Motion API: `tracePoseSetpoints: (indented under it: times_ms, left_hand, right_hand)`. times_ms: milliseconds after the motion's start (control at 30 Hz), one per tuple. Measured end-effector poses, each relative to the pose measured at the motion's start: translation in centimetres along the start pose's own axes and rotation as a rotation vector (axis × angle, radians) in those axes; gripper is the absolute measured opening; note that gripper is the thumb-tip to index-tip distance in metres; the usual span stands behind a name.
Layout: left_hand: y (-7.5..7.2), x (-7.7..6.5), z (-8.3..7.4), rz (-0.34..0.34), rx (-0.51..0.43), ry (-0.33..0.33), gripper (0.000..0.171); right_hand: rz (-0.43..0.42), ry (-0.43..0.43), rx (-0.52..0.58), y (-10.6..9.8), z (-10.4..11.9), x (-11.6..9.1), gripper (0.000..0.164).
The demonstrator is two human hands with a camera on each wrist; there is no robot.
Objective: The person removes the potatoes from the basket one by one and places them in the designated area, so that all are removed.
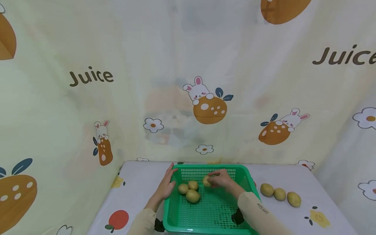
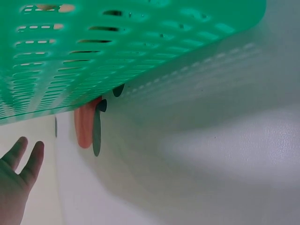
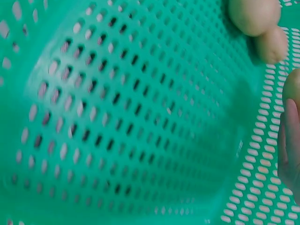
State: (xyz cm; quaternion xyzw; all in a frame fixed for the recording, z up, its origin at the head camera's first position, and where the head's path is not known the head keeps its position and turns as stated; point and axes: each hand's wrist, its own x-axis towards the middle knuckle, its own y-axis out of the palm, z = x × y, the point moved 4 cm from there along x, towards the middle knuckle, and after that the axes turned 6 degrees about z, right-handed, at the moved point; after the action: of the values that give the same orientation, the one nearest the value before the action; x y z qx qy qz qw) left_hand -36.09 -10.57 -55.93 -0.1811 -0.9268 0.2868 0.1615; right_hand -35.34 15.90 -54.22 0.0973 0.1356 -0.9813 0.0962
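Observation:
A green plastic basket [image 1: 217,225] with slotted walls stands on the table. Inside its left part lie three potatoes [image 1: 193,196], close together. My right hand [image 1: 221,179] reaches into the basket and pinches another potato [image 1: 206,181] near the far wall; in the right wrist view, that potato [image 3: 292,85] shows at the right edge by the fingers. My left hand [image 1: 166,186] rests on the basket's left rim with its fingers extended. In the left wrist view, the left hand [image 2: 16,183] appears beside the basket's outer wall [image 2: 93,56].
To the right of the basket, three more potatoes [image 1: 279,194] lie in a row on the patterned tablecloth [image 1: 141,182]. A printed curtain [image 1: 164,49] hangs behind the table. Dark straps or devices [image 1: 238,216] sit at both wrists.

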Motion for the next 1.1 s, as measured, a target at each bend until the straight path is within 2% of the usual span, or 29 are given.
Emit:
tracePoseSetpoints:
  times_ms: [233, 600, 700, 833, 933, 1100]
  left_hand:
    - [0.0, 0.0, 0.2, 0.000, -0.011, -0.004, 0.056]
    - [0.0, -0.1, 0.1, -0.018, 0.007, 0.019, 0.057]
    - [0.1, 0.0, 0.1, -0.018, 0.010, 0.022, 0.057]
    - [0.1, 0.0, 0.0, -0.018, 0.012, 0.029, 0.057]
    - [0.1, -0.1, -0.1, -0.022, 0.018, 0.033, 0.056]
    - [0.1, -0.2, -0.3, -0.024, 0.016, 0.036, 0.055]
  right_hand:
    - [-0.006, -0.012, 0.070, -2.8, 1.0, -0.2, 0.035]
    - [0.008, -0.116, 0.173, -8.9, 2.4, -1.5, 0.047]
    - [-0.031, -0.098, 0.178, -11.1, 1.9, -2.2, 0.050]
    - [-0.104, -0.042, 0.129, -14.1, 0.8, -3.3, 0.052]
    - [-0.127, -0.009, 0.072, -16.1, 0.0, -4.1, 0.053]
    - [-0.149, 0.031, 0.059, -19.5, -1.6, -5.6, 0.056]
